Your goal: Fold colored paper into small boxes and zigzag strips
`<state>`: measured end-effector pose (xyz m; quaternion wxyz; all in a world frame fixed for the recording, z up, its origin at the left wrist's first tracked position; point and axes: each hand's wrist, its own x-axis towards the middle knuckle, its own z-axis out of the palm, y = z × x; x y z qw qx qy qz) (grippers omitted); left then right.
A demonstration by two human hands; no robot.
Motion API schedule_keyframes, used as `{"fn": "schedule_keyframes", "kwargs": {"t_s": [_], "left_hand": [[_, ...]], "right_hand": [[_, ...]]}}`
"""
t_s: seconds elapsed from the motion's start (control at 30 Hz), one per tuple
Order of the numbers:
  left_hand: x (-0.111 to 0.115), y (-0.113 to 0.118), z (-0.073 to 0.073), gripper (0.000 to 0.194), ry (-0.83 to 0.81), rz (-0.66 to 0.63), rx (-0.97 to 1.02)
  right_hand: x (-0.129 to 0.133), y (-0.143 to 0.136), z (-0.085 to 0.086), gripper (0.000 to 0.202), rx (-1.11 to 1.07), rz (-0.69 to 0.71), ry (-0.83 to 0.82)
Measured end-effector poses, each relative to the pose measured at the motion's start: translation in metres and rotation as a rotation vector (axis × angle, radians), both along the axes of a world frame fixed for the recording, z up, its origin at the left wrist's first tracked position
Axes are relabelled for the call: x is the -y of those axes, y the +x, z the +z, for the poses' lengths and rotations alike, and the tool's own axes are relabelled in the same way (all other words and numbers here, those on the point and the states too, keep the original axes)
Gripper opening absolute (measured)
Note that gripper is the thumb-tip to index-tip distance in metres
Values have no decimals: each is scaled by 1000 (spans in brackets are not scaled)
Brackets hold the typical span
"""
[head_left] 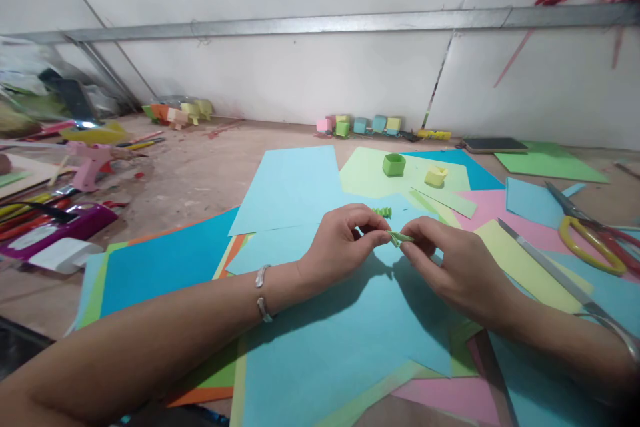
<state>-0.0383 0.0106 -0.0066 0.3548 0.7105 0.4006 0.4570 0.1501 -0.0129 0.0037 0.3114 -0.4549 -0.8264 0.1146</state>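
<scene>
A small folded strip of green paper [399, 237] is pinched between my two hands, above light blue sheets [320, 340]. My left hand [350, 237] grips its left end with thumb and forefinger. On the other end, the fingertips of my right hand [445, 257] are closed. Just behind my fingers lies a zigzag-folded green paper piece [383, 212], partly hidden by my left hand. Farther back, a green paper box [394, 165] and a small yellow paper piece [436, 177] rest on a pale green sheet [363, 170].
Scissors [595, 247] and a metal ruler [555, 270] lie on coloured sheets at the right. Several small paper cubes [360, 125] line the wall. At the left are a pink glue gun [87, 163], a purple device [95, 221] and a white adapter [66, 255].
</scene>
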Motion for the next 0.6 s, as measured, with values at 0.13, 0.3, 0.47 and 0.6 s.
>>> {"fn": "schedule_keyframes", "kwargs": {"t_s": [0.13,0.3,0.47,0.6], "left_hand": [[-3,2,-7,6,-134,-4,64],[-1,5,-6,16,-386,-89,192],[1,6,-4,10,-458,-113,320],[-1,7,-7,19,-450,-98,289]], "right_hand": [[-13,4,-6,15,-50,45,216],[-16,6,-9,13,-122,0,208],[-12,4,-11,13,-125,16,118],[-12,3,-15,14,-113,46,63]]}}
